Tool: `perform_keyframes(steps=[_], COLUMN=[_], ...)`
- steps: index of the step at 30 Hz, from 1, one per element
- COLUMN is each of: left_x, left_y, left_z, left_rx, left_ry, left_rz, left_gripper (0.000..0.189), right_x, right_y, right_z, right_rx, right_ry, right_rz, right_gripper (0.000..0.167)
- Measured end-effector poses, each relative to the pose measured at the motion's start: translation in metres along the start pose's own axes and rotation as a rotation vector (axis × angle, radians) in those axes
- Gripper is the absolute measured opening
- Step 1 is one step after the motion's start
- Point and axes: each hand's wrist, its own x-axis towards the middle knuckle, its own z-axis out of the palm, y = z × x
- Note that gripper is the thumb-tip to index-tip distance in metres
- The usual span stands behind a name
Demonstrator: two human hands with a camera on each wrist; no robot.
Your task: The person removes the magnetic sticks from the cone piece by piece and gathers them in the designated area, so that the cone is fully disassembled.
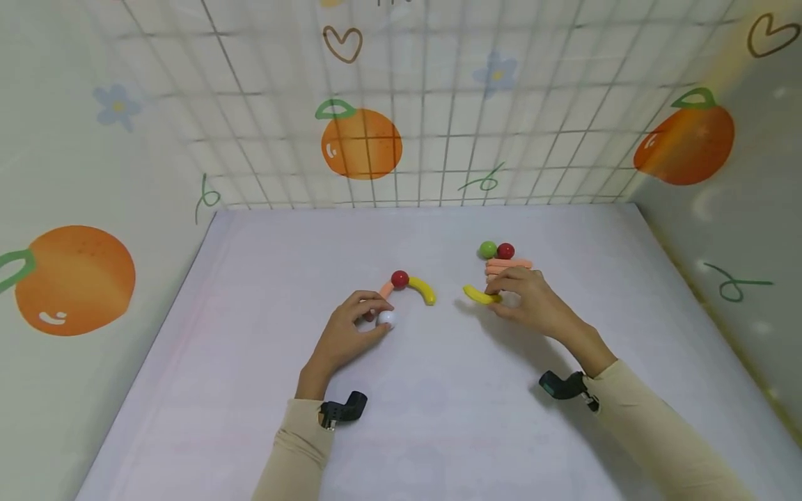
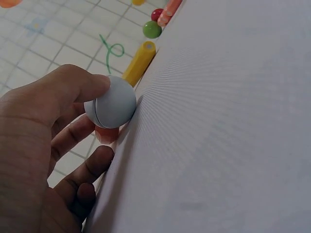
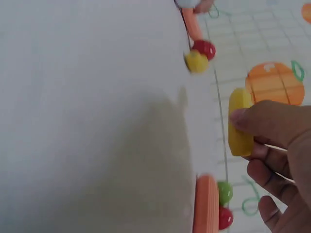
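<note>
My left hand (image 1: 346,332) pinches a white ball (image 1: 387,319) low over the table; in the left wrist view a seam line runs round the ball (image 2: 116,103). Just beyond it a salmon-coloured stick (image 1: 386,289), partly hidden by my fingers, leads to a red ball (image 1: 399,279). From that ball a yellow banana-shaped piece (image 1: 422,291) curves off to the right. My right hand (image 1: 531,303) holds a second yellow banana-shaped piece (image 1: 479,295) between thumb and fingers, raised above the table with a shadow below.
Behind my right hand lie several salmon-coloured sticks (image 1: 509,264) side by side, partly covered by it. A green ball (image 1: 488,250) and another red ball (image 1: 505,250) sit just past them. A patterned curtain with a grid (image 1: 438,160) borders the white table (image 1: 263,278).
</note>
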Motion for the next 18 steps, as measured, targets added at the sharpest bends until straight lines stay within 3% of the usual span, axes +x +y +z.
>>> perform_keyframes(steps=[3,12,18], left_x=[-0.001,-0.001,-0.001], left_y=[0.000,0.000,0.002], left_z=[-0.001,0.000,0.000], left_rx=[-0.006,-0.005,-0.003], left_ry=[0.004,0.001,0.002], left_rz=[0.003,-0.005,-0.023], left_gripper=[0.025,0.026,0.026], right_x=[-0.004,-0.016,-0.019], right_y=[0.008,0.022,0.029], right_z=[-0.005,-0.013,-0.012], right_rx=[-0.047,-0.162,-0.252], right_ry=[-0.028,-0.076,-0.085], right_rz=[0.060,0.139,0.152], right_gripper=[0.024,0.026,0.026])
